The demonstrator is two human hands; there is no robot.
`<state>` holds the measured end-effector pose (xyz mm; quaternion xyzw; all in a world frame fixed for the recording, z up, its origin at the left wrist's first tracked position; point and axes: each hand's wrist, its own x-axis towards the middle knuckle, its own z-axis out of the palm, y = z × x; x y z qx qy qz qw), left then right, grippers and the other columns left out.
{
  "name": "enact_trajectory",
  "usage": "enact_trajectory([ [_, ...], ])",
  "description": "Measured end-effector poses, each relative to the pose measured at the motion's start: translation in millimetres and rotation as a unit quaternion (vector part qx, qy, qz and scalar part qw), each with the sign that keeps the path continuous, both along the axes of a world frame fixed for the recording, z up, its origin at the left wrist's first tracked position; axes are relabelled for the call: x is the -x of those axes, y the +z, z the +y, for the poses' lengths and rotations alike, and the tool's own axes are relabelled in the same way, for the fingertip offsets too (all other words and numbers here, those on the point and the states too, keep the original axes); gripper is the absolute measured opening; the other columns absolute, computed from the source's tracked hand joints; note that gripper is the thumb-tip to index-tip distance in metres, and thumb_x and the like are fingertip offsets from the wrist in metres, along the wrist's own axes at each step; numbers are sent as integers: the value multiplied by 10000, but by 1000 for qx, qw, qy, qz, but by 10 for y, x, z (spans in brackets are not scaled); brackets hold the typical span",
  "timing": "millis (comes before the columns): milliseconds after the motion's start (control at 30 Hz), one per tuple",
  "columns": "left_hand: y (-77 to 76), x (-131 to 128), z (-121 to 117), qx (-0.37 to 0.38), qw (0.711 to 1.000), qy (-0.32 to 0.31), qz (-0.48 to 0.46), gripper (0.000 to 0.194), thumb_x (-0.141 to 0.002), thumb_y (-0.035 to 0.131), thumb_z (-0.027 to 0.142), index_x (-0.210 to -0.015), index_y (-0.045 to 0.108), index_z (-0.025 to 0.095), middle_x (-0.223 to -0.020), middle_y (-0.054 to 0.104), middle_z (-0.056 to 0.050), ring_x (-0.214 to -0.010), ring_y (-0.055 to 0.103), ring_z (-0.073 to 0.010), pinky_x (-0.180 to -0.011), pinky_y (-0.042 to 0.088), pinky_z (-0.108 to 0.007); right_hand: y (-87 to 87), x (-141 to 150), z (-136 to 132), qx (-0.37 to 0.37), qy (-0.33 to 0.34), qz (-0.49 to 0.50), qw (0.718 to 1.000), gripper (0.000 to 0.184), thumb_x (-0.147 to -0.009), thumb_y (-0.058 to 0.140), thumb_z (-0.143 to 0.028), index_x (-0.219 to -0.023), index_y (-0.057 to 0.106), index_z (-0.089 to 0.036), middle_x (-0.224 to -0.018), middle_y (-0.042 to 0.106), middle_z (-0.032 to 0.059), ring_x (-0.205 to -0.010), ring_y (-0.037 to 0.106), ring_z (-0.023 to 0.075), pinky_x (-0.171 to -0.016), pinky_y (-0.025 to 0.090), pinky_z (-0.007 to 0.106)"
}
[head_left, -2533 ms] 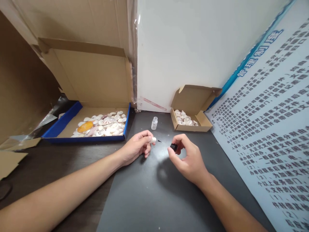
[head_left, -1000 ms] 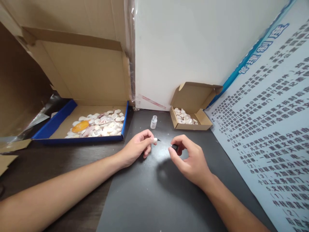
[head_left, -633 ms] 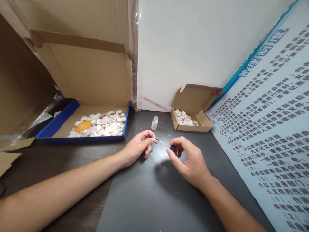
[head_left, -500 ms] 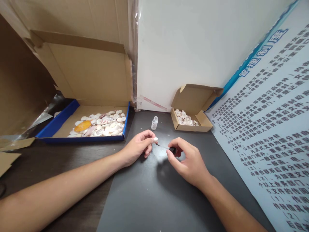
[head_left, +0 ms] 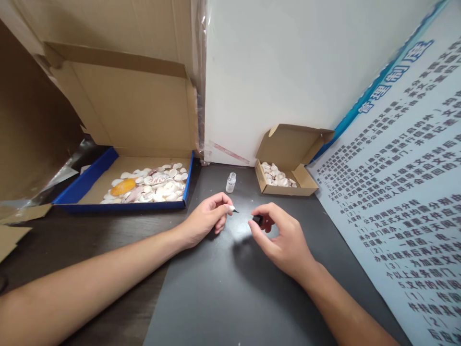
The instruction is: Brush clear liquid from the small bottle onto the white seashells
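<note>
My left hand [head_left: 212, 214] pinches a small white shell [head_left: 231, 208] between thumb and fingertips. Opposite it, my right hand [head_left: 275, 230] grips the black cap [head_left: 258, 220] of a brush, its thumb and fingers round the cap. A thin dark tip [head_left: 236, 211] shows right beside the shell; the stem between tip and cap is too faint to make out. Just beyond my left hand stands a small clear bottle [head_left: 231, 184], upright and without a lid, with a label on its side.
A blue-edged cardboard box [head_left: 118, 208] at left holds many white shells [head_left: 162, 185] and one orange shell [head_left: 123, 187]. At back right, a smaller open cardboard box [head_left: 288, 191] contains more shells [head_left: 276, 175]. A white panel [head_left: 273, 72] and a printed board [head_left: 406, 168] border the dark table [head_left: 209, 302].
The cap in my right hand has shifted slightly, and the dark tip at the shell has moved a little up. My left hand stays nearly still with the shell.
</note>
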<state>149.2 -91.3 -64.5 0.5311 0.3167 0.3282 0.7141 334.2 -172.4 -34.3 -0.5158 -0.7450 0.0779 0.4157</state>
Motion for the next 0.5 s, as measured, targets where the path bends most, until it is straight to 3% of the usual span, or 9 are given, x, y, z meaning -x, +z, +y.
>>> enact_trajectory([
  [200, -16, 8, 3, -10, 1000, -7, -8, 161, -867, 594, 314, -844, 498, 187, -450, 403, 99, -396, 328, -43, -418, 328, -148, -3, -2, 9, -3, -2, 13, 1000, 79, -877, 597, -176, -952, 583, -198, -772, 594, -19, -617, 525, 98, -598, 448, 229],
  [367, -11, 4, 3, -8, 1000, -7, 0, 173, -850, 619, 309, -839, 497, 186, -441, 388, 101, -400, 327, -45, -416, 327, -148, -3, 7, -5, -11, 3, 12, 1000, 69, -844, 599, -144, -873, 571, -200, -723, 570, -29, -600, 501, 100, -587, 439, 231],
  [500, -9, 4, -1, -10, 1000, -7, -5, 174, -859, 599, 327, -846, 502, 183, -451, 394, 97, -406, 325, -44, -419, 329, -150, -4, 13, -4, -22, 0, 22, 1000, 93, -871, 608, -167, -956, 585, -197, -771, 592, -20, -621, 531, 97, -597, 449, 225],
])
